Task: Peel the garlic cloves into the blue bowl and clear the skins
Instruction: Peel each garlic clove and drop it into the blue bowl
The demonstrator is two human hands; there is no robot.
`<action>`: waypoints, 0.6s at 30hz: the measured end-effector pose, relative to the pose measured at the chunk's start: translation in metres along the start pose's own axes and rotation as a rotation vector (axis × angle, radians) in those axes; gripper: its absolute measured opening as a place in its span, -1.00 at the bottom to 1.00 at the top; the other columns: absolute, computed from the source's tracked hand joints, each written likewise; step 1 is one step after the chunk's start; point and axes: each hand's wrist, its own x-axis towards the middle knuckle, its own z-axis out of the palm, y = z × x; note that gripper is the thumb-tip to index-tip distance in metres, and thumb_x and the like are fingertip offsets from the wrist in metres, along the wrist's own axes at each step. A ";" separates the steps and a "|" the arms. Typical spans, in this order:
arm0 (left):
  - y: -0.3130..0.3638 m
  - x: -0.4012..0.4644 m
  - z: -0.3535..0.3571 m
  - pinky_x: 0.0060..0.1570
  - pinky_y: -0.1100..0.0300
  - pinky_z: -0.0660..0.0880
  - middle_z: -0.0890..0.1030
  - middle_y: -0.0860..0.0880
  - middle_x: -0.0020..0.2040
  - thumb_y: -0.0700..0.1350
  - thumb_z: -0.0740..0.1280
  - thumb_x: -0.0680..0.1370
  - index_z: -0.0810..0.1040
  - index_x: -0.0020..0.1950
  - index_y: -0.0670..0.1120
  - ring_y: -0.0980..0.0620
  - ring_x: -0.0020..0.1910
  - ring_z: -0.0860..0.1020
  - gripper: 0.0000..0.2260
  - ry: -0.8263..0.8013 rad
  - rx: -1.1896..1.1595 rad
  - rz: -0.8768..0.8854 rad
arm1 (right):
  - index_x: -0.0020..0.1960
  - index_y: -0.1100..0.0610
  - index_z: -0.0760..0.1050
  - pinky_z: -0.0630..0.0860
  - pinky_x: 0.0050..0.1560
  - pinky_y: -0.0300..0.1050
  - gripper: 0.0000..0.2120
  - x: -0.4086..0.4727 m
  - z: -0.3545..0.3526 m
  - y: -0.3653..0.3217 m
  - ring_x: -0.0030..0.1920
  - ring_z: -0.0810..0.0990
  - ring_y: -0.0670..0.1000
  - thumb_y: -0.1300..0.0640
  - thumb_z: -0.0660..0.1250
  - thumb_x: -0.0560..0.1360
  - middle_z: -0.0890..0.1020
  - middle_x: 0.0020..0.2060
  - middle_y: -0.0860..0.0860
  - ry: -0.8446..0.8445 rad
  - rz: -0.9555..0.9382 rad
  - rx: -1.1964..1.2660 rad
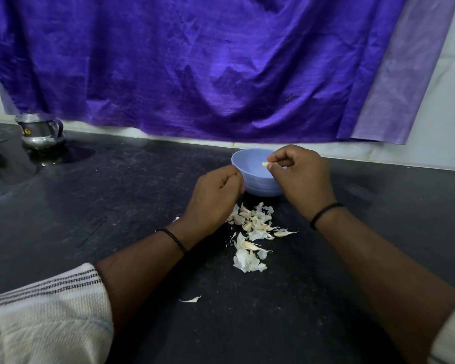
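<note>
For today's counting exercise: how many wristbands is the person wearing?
2. One black wristband sits on the left wrist, near the garlic skins; the other black wristband circles the right wrist, just below the blue bowl. Sleeves could hide more further up.

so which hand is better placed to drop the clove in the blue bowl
Right. The right hand already pinches the small yellowish garlic clove directly over the blue bowl. The left hand is curled beside the bowl's near-left wall, above the garlic skins.
</note>
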 end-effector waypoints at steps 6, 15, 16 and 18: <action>-0.008 0.004 0.003 -0.24 0.20 0.44 0.58 0.03 -0.22 -0.14 0.35 0.57 0.61 -0.17 -0.12 0.12 -0.27 0.53 -0.86 -0.030 0.201 0.059 | -0.03 0.07 0.69 0.45 0.01 -0.35 -0.89 0.006 0.000 -0.001 -0.12 0.55 -0.22 0.17 0.39 0.52 0.71 -0.09 -0.10 -0.032 -0.057 -0.110; -0.008 0.002 0.000 -0.26 0.32 0.44 0.58 0.05 -0.25 0.01 0.46 0.51 0.55 -0.42 0.03 0.18 -0.28 0.55 -0.69 -0.013 0.194 0.071 | -0.27 0.06 0.59 0.50 -0.31 -0.08 -0.76 -0.040 -0.029 -0.006 -0.41 0.51 -0.08 -0.02 0.41 0.53 0.59 -0.44 -0.04 -0.231 -0.087 -0.113; -0.007 0.002 -0.001 -0.24 0.29 0.45 0.59 0.04 -0.24 0.01 0.43 0.54 0.53 -0.43 0.06 0.17 -0.28 0.55 -0.67 -0.011 0.200 0.067 | -0.28 0.05 0.59 0.52 -0.29 -0.04 -0.74 -0.040 -0.032 -0.004 -0.39 0.54 -0.06 -0.05 0.41 0.52 0.61 -0.43 -0.03 -0.323 -0.074 -0.172; -0.007 0.002 -0.003 -0.22 0.23 0.49 0.60 0.02 -0.22 0.00 0.41 0.55 0.58 -0.37 0.04 0.13 -0.27 0.57 -0.71 -0.022 0.201 0.058 | -0.27 0.01 0.62 0.58 -0.22 -0.03 -0.78 -0.038 -0.039 -0.005 -0.33 0.59 -0.12 -0.09 0.45 0.48 0.64 -0.38 -0.11 -0.486 -0.050 -0.275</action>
